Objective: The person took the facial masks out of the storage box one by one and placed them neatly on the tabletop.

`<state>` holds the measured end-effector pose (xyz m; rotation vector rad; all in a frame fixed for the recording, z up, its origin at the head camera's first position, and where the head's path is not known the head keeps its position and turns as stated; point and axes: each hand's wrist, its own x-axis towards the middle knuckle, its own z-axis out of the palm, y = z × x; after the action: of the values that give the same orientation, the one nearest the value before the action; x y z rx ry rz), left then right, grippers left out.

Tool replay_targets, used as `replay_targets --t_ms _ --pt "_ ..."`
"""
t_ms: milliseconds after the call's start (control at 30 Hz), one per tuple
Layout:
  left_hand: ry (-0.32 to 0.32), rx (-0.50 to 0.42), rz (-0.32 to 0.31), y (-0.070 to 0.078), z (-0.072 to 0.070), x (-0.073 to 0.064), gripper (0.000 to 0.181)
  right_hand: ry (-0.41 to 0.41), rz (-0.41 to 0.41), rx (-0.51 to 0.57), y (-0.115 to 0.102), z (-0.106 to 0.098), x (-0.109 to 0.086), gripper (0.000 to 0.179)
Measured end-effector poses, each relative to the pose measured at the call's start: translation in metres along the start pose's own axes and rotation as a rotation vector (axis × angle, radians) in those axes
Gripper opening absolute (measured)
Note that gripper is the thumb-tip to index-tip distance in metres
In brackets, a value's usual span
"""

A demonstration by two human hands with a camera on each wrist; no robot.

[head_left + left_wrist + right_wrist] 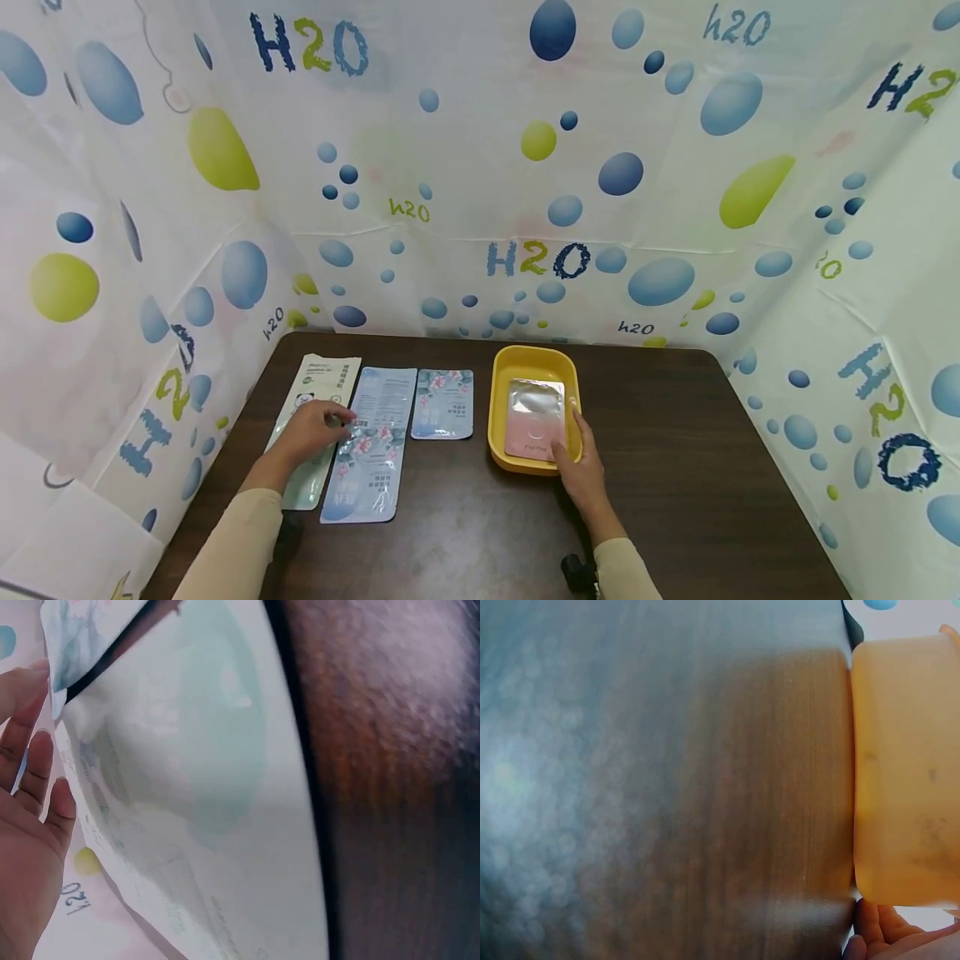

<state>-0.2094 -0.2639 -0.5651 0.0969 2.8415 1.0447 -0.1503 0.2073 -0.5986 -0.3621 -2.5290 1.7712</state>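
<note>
A long blue floral packet (pixel 367 483) lies on the table, with a pale green packet (pixel 303 492) to its left. My left hand (pixel 313 429) is over the green packet, its fingertips at the blue packet's left edge; in the left wrist view its fingers (pixel 37 769) are loosely bent. A small blue floral packet (pixel 442 407) lies to the right. Farther right, my right hand (pixel 583 467) grips the right side of a yellow tray (pixel 525 357). Inside the tray is a pink and silver packet (pixel 535 417), near my right thumb. The right wrist view shows the tray's outer wall (pixel 907 772).
The dark brown table (pixel 675 467) extends to the right of the tray and in front of the packets. A white curtain (pixel 465 167) with blue and green dots stands behind the table and along both sides.
</note>
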Motion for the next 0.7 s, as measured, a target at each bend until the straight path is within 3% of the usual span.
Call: replay_targets --t_ms 167,400,700 --pt "0.006 -0.045 -0.036 0.012 -0.002 0.002 0.027 -0.011 0.013 0.013 -0.001 0.0 -0.001 0.071" --pt "0.063 -0.072 0.038 0.033 -0.002 0.01 0.03 -0.006 0.014 0.012 -0.001 0.0 -0.001 0.072" --pt "0.13 -0.189 0.1 0.068 0.004 0.024 0.048 -0.003 0.015 0.004 -0.001 0.0 -0.001 0.071"
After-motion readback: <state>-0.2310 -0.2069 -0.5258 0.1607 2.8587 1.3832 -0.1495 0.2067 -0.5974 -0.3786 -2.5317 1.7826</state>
